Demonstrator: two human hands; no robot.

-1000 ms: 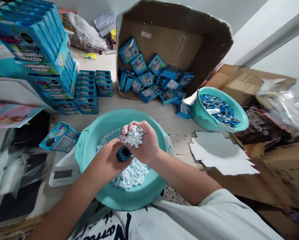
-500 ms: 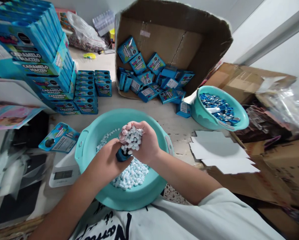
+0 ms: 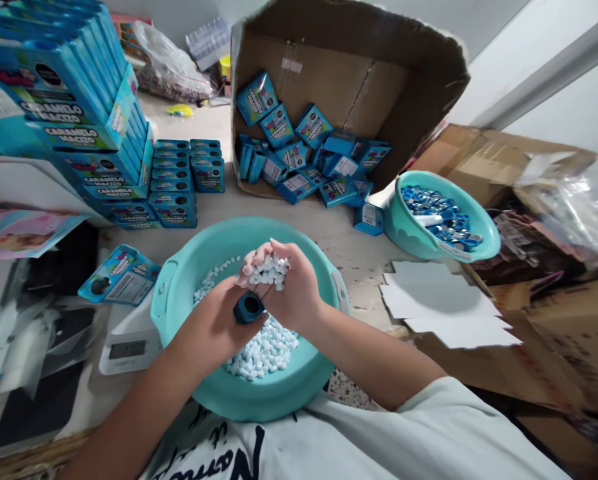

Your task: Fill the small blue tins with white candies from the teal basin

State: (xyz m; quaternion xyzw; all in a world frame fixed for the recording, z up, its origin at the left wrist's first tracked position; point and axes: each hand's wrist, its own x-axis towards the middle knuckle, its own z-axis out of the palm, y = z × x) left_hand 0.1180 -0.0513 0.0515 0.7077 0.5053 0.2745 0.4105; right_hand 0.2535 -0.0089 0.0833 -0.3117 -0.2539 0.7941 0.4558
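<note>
Over a turquoise basin (image 3: 273,400), my left hand (image 3: 213,320) is closed around a small dark-blue container (image 3: 249,307) with its round dark opening facing up. My right hand (image 3: 299,287) is cupped just above and beside it, holding a heap of small white candies (image 3: 270,271). The fingertips of the two hands meet near the container. More pale candies (image 3: 263,350) lie in the bottom of the basin, with a thin trail of them along its far left side.
Stacked blue boxes (image 3: 79,87) stand at the left, near a scale (image 3: 129,350) and a blue package (image 3: 120,275). A tipped carton (image 3: 329,67) holds blue packs. At the right are a smaller basin (image 3: 409,230) of blue pieces and white cards (image 3: 439,300).
The heap in my right hand is smaller and has drawn back from the container, whose opening now shows. My left hand still holds the container in nearly the same place.
</note>
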